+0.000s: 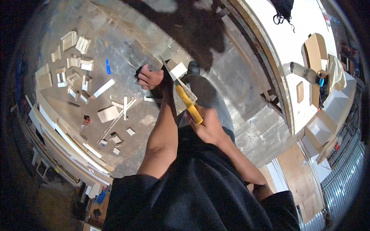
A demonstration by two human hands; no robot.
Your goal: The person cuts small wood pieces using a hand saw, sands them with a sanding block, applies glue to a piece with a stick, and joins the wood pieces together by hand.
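My right hand (208, 125) is wrapped round the yellow handle of a hand saw (189, 104). Its blade runs up and away from the grip, beside my left forearm. Close to the blade are a small white-faced piece (178, 70) and a narrow wooden strip (187, 91), next to my dark-trousered leg. My left hand (151, 78) is bent to the left at the wrist with its fingers curled. Something dark lies by those fingers, and I cannot make out what they hold. Part of the saw blade and the work below it is hidden by my arm.
Several small wooden blocks and frames (83, 45) are scattered on the floor at left, with a blue scrap (108, 66) and a flat board (108, 114). A white-topped table (283, 42) at right bears a clear bottle (302, 71). Stacked boards (73, 144) line the lower left.
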